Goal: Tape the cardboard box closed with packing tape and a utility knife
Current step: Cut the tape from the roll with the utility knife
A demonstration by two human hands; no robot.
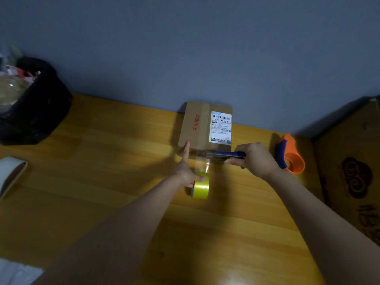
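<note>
A small cardboard box (197, 124) with a white shipping label and red print lies flat on the wooden table against the wall. A strip of clear tape (202, 161) runs from its near edge down to a yellow tape roll (201, 187). My left hand (188, 171) holds the roll with thumb and fingers, and its index finger is stretched forward to the box's near left corner. My right hand (255, 159) grips a blue utility knife (224, 154), its blade pointing left at the taut tape just below the box edge.
An orange and blue tape dispenser (290, 155) stands right of my right hand. A large cardboard box (353, 173) fills the right edge. A black rubbish bag (35, 103) sits at the far left, and a white roll (10, 173) lies at the left edge.
</note>
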